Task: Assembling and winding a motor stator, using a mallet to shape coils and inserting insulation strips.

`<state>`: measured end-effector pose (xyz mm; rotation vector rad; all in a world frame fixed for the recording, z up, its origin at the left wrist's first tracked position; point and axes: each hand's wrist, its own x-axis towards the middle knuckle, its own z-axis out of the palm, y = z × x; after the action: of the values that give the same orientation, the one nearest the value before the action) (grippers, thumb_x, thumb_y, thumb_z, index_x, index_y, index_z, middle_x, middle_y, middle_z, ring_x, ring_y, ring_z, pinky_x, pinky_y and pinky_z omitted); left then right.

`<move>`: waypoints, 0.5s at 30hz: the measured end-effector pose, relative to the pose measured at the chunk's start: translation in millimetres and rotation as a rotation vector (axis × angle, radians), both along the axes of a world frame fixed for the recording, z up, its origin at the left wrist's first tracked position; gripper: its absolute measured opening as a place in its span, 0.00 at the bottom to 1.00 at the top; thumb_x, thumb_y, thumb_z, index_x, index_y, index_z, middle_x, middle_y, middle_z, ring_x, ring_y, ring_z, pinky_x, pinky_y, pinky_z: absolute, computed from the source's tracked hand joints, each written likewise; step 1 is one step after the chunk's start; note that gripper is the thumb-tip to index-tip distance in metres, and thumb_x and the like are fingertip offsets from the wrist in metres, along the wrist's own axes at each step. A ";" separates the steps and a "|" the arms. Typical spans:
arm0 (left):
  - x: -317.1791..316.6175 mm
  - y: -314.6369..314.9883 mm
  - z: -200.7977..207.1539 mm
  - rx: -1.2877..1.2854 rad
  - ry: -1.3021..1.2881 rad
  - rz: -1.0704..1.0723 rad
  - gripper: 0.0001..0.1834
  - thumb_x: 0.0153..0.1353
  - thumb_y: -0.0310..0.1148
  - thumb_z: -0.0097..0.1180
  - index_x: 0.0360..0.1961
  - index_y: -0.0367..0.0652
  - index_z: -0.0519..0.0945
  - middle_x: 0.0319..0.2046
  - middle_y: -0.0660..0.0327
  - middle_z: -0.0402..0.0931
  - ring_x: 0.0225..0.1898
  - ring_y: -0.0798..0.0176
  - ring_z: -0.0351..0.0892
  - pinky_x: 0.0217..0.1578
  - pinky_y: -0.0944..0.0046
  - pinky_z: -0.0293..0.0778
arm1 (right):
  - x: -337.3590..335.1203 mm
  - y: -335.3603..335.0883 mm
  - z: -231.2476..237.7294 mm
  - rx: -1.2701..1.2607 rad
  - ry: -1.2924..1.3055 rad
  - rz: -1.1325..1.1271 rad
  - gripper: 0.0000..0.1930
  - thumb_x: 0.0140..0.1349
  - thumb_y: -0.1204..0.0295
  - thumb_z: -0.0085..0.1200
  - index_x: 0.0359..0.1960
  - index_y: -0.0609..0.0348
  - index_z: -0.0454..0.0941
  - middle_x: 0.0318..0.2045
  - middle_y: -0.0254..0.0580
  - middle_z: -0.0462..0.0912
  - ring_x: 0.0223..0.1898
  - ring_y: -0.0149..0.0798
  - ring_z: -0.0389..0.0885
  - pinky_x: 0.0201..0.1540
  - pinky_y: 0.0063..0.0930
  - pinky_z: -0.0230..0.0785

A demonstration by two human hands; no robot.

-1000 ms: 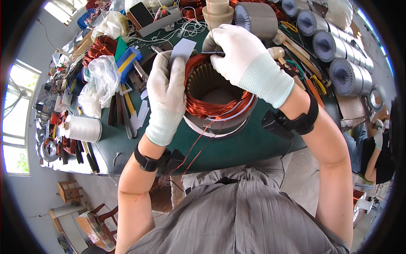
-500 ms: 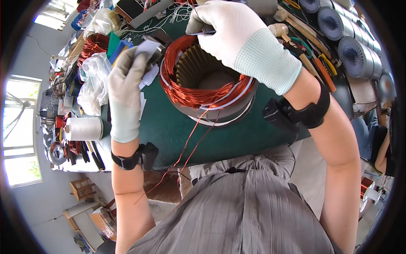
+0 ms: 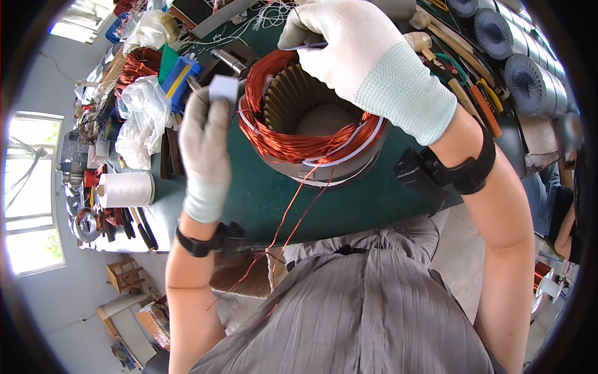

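Copper-wound stator [image 3: 289,142] stands on the desk [image 3: 402,193] before you, open end up, apparently for reach. Your left grip [image 3: 207,149] pinches a white slip [image 3: 223,88]; your right grip [image 3: 364,62] — closed on a thin strip [image 3: 311,45] — is at the stator's far side.

Surface [image 3: 380,199]: is showing green.
Copper-wound stator [image 3: 293,143]: is standing upright.
White thread spool [image 3: 128,190]: is lying on its side, left.
Mallets [image 3: 418,42]: are lying right.

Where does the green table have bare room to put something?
Between the left hand and the copper-wound core, and from it to the table's near edge, though two red wires cross. Crowded: left, around the plastic bag; far right, around the mallets.
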<state>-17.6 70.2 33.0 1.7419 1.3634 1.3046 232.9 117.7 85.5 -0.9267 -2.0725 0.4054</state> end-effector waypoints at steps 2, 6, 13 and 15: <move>1.2 11.7 19.4 -0.116 -0.125 -0.043 0.18 0.76 0.38 0.50 0.52 0.31 0.80 0.41 0.60 0.85 0.42 0.73 0.79 0.49 0.70 0.73 | 1.4 0.9 -2.4 0.026 -0.003 -0.008 0.04 0.58 0.77 0.55 0.32 0.65 0.80 0.32 0.55 0.83 0.40 0.56 0.84 0.47 0.44 0.77; -2.5 30.1 50.9 -0.241 0.112 -0.057 0.20 0.75 0.38 0.52 0.55 0.30 0.79 0.39 0.61 0.84 0.39 0.72 0.80 0.45 0.71 0.74 | -0.8 -1.8 -1.7 0.057 -0.009 -0.037 0.05 0.58 0.77 0.55 0.32 0.65 0.80 0.33 0.55 0.83 0.41 0.56 0.83 0.48 0.44 0.76; -3.5 57.4 58.8 -0.318 0.355 -0.220 0.17 0.74 0.36 0.53 0.54 0.33 0.80 0.32 0.68 0.78 0.29 0.77 0.71 0.33 0.75 0.70 | -0.6 2.6 -3.4 0.042 -0.038 -0.030 0.05 0.58 0.77 0.54 0.33 0.66 0.80 0.33 0.56 0.83 0.41 0.57 0.83 0.49 0.45 0.76; 7.5 58.1 62.2 -0.286 0.319 -0.362 0.17 0.74 0.35 0.54 0.53 0.32 0.81 0.34 0.67 0.81 0.32 0.77 0.75 0.34 0.75 0.73 | -0.1 0.2 -2.6 0.014 -0.001 -0.035 0.05 0.58 0.77 0.54 0.33 0.66 0.80 0.33 0.56 0.83 0.41 0.57 0.83 0.49 0.45 0.76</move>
<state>-10.1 128.3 95.2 1.9316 1.2475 0.6246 232.9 117.9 82.9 -0.9534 -2.0544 0.3718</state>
